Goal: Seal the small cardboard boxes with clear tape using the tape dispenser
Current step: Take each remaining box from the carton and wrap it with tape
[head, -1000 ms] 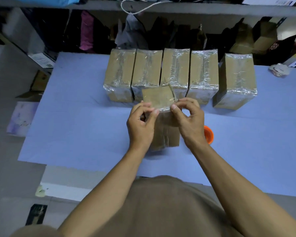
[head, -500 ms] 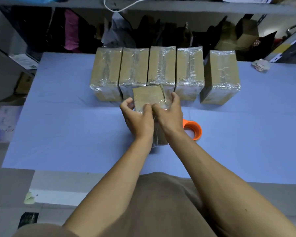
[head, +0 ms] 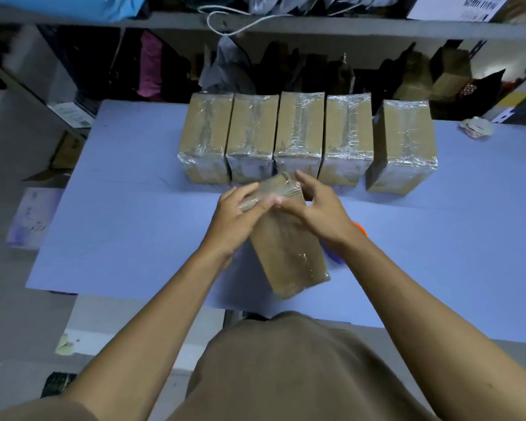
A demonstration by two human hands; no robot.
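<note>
A small cardboard box (head: 289,253) wrapped in clear tape lies tilted on the blue table (head: 134,208), its far end raised between my hands. My left hand (head: 234,217) grips the box's left far corner, fingers curled over the top. My right hand (head: 319,208) holds the far right side, thumb and fingers around the end. An orange tape dispenser (head: 360,230) sits just right of the box, mostly hidden behind my right wrist. Several taped boxes (head: 298,138) stand in a row behind.
One more taped box (head: 403,147) stands slightly apart at the row's right end. A crumpled white scrap (head: 475,127) lies at the table's far right. Shelving with bags and cartons (head: 438,74) runs behind the table. The floor drops off at left.
The box was upright between my hands; now it is tipped toward me and lies angled, with both hands holding its far end. The dispenser is more hidden by my right wrist.
</note>
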